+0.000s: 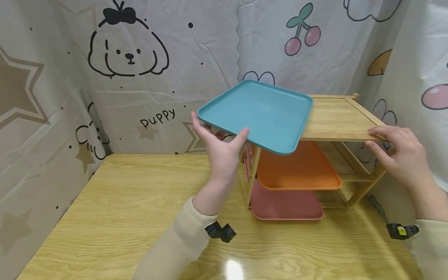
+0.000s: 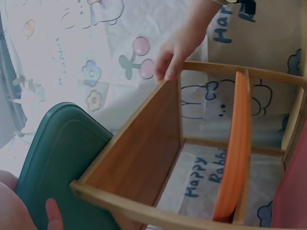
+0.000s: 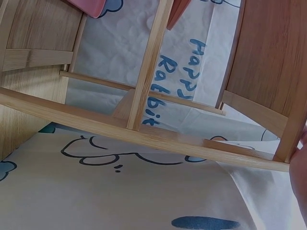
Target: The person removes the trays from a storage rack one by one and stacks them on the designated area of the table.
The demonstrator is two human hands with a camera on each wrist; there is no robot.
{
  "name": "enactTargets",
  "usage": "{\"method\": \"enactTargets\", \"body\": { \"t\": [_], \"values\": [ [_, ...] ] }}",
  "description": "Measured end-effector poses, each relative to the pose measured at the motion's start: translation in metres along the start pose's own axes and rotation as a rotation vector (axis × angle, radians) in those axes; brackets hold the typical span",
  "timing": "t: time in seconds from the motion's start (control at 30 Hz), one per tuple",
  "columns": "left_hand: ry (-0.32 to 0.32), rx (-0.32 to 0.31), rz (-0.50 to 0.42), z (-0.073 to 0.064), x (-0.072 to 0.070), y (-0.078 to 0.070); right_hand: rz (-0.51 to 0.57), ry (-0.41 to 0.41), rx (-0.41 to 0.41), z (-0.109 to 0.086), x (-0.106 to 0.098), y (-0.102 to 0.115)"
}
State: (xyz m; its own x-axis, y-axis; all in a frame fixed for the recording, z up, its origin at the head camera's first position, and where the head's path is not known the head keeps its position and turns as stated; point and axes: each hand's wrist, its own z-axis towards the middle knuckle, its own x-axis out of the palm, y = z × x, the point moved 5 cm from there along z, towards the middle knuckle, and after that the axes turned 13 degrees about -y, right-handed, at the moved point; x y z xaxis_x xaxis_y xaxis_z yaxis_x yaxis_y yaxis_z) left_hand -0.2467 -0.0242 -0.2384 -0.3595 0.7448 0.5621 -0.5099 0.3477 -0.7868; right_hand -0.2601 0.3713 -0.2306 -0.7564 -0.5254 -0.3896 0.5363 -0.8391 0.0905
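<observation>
A blue tray (image 1: 260, 114) is held tilted at the near left edge by my left hand (image 1: 224, 155), its thumb at the near rim and its other fingers at the left corner and partly hidden beneath. The tray overlaps the left part of the top of a wooden rack (image 1: 336, 116). In the left wrist view, the tray (image 2: 72, 148) looks green beside the rack's top board. My right hand (image 1: 402, 153) grips the rack's front right top corner, fingers on the board and thumb below its edge. In the right wrist view only a sliver of that hand (image 3: 300, 177) shows.
An orange tray (image 1: 297, 171) lies on the rack's middle level, and a pinkish-red tray (image 1: 285, 202) on the bottom one; both stick out at the front. The rack stands on a wooden table (image 1: 150, 217) against a printed cloth backdrop (image 1: 196, 50).
</observation>
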Motion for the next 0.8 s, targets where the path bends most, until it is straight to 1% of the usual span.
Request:
{"method": "enactTargets", "body": {
  "t": [0.13,0.2,0.27,0.47,0.67,0.8],
  "values": [
    [-0.014,-0.098,-0.095,0.008,-0.006,-0.003,0.001,0.000,-0.007,0.000,0.000,0.000],
    [-0.010,-0.124,-0.129,0.013,-0.010,-0.006,0.000,0.002,-0.009,0.000,0.000,0.001],
    [-0.001,-0.134,-0.133,0.018,-0.014,-0.009,0.002,0.000,-0.011,0.000,0.000,0.001],
    [0.034,-0.127,-0.096,0.036,-0.029,-0.020,-0.005,0.004,-0.008,0.000,0.000,0.002],
    [0.057,-0.190,-0.024,0.051,-0.046,-0.033,-0.024,0.022,0.013,-0.001,0.001,0.002],
    [0.089,-0.226,0.024,0.060,-0.055,-0.043,-0.022,0.018,0.015,-0.001,0.001,0.002]
  ]
}}
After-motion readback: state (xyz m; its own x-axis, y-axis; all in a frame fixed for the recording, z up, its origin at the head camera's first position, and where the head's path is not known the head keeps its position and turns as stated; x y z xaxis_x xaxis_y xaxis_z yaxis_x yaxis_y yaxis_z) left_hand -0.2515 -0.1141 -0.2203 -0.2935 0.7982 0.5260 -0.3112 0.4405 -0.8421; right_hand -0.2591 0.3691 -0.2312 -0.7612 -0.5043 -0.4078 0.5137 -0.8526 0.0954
